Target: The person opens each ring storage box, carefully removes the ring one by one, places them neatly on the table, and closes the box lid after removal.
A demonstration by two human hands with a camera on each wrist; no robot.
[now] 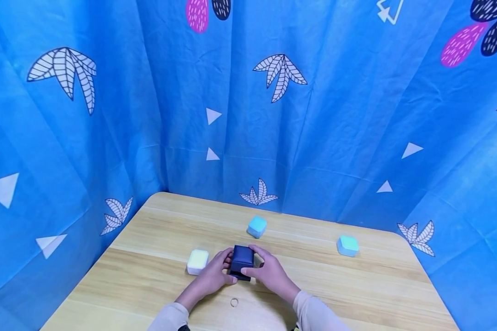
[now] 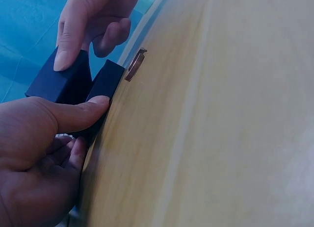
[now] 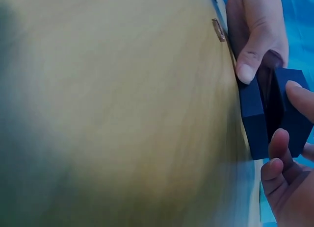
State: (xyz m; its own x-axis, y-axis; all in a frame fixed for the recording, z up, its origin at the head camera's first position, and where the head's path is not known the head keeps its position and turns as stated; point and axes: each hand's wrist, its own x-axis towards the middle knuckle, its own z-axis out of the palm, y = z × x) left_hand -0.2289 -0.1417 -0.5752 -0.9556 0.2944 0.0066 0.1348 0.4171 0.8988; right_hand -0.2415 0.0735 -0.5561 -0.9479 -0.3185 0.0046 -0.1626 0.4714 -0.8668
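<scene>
A dark blue ring box (image 1: 243,253) is held between both hands near the middle of the table, its lid tilted partly up from the base. My left hand (image 1: 212,274) grips the base (image 2: 109,80), thumb along its near edge and fingers at its side. On the other side, my right hand (image 1: 272,274) holds the lid (image 3: 293,116) between thumb and fingers. The right wrist view shows a dark gap between lid and base; the inside is mostly hidden. A small metal ring (image 2: 136,65) stands on the table on the near side of the box.
A white box (image 1: 198,262) sits just left of my left hand. One light blue box (image 1: 257,227) stands behind the ring box, and another pale blue-green box (image 1: 348,246) is farther right. A blue patterned curtain (image 1: 273,138) hangs along the wooden table's (image 1: 381,285) back and sides.
</scene>
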